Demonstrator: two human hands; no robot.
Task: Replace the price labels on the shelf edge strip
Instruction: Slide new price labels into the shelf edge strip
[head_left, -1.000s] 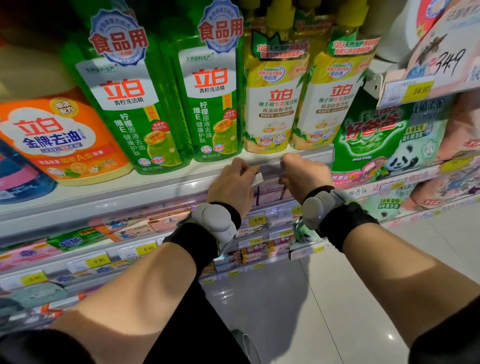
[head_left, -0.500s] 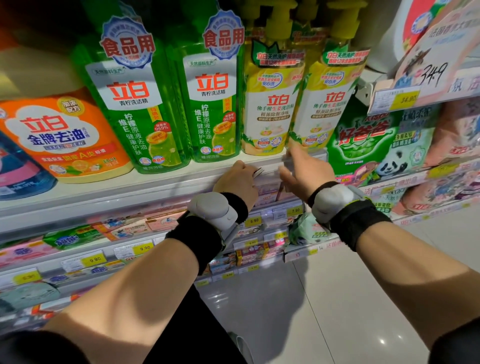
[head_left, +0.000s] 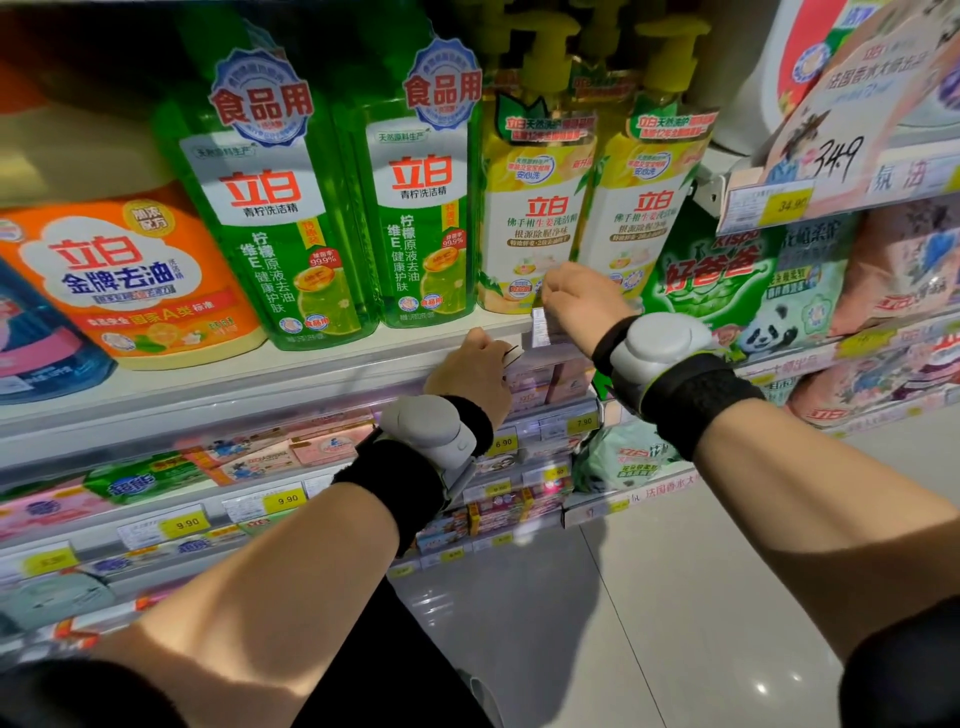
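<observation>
I judge I'm midway: my right hand (head_left: 574, 299) pinches a price label (head_left: 540, 328) lifted just above the shelf edge strip (head_left: 311, 395), while my left hand (head_left: 475, 371) fingers grip small cards at the strip. Bottles (head_left: 535, 208) crowd close behind; the aisle below is open.

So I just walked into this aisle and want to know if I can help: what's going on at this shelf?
A person is swapping price labels along the shelf edge strip under the dish soap. The right hand pinches a small white label at the strip, just below the yellow pump bottles. The left hand is beside it at the strip, holding what looks like another slip of paper. The label is partly out of the strip, not seated flat.
</observation>
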